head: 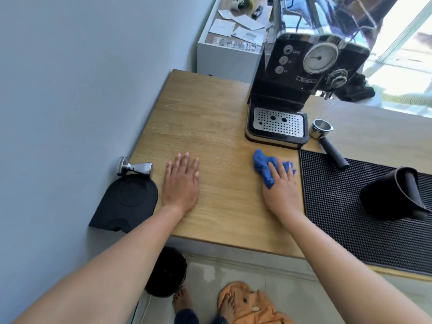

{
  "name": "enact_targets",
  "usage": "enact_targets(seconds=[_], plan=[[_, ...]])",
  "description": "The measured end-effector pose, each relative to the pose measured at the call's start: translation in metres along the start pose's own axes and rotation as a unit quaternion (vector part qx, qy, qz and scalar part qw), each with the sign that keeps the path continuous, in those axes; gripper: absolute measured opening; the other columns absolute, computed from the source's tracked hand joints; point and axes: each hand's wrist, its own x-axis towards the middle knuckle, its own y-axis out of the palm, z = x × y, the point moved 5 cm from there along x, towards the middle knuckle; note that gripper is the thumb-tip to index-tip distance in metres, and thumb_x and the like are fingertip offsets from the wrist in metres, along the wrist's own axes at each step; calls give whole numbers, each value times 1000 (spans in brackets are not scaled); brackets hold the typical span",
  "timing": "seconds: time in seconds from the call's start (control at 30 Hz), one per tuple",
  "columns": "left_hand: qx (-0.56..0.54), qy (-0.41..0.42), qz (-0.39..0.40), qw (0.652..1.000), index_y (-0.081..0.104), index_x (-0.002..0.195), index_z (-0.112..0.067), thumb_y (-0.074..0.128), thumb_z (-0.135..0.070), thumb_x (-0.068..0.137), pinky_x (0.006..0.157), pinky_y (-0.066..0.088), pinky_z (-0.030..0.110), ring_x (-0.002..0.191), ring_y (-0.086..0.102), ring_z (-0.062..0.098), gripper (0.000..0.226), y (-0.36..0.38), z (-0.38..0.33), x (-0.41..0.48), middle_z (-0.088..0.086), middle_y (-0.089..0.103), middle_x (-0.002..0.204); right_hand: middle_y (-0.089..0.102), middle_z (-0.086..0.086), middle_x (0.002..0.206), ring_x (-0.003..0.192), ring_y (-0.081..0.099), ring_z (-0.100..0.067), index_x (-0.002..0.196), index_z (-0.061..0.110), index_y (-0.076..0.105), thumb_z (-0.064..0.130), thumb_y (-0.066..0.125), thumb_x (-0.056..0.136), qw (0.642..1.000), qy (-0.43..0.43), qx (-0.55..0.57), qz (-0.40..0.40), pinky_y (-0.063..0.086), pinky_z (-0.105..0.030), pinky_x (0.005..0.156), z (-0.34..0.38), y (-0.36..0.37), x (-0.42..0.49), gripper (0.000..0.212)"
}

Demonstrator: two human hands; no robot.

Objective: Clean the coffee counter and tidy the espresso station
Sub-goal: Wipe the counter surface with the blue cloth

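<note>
My right hand point(281, 190) presses a crumpled blue cloth point(265, 168) flat against the wooden counter point(210, 118), just in front of the black espresso machine point(301, 73) and its perforated drip tray point(278, 124). My left hand point(181, 181) lies flat on the counter with fingers spread and holds nothing. A portafilter point(327, 141) lies to the right of the machine, its handle reaching onto the black rubber bar mat point(350, 230). A metal tamper point(134, 168) lies on its side at the counter's left edge, above a black tamping mat point(128, 202).
A black knock box or pitcher point(395, 195) lies tipped on the bar mat. A grey wall runs along the left. Behind the counter stands a white cabinet point(224, 57) with papers. Below the counter edge are a black bin point(166, 272), an orange cloth point(252, 305) and feet.
</note>
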Motion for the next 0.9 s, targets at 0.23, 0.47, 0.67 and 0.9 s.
enact_targets(seconds=[0.23,0.47,0.67,0.9], plan=[[-7,14,3,1000,21,157,-23,23,-31,106,124,-1,38,154,4,18,51,-2,0,-7,0,14,166,6,-3,163,150,-4,-26,154,24,16,34,39,98,998,-55,10,19,-5,-39,122,92,16,19,61],[-46,7,-2,999,27,155,-16,26,-26,106,124,-1,37,153,7,18,50,-2,9,-40,0,19,165,-4,17,158,147,-11,-8,151,36,15,29,44,93,947,-305,30,96,-17,-23,116,67,11,-70,65],[-127,-58,-128,982,55,139,-20,40,-19,102,121,21,41,139,43,17,39,-38,26,-67,1,54,145,5,2,163,150,-6,-24,154,27,18,31,43,97,996,-76,25,38,-8,-36,121,57,8,3,63],[-59,-243,-171,953,50,140,-12,55,-20,92,119,21,48,141,37,30,49,-42,83,-87,9,49,147,4,-2,164,150,-6,-26,154,25,17,30,39,97,979,-198,15,42,-5,-40,121,167,30,-35,61]])
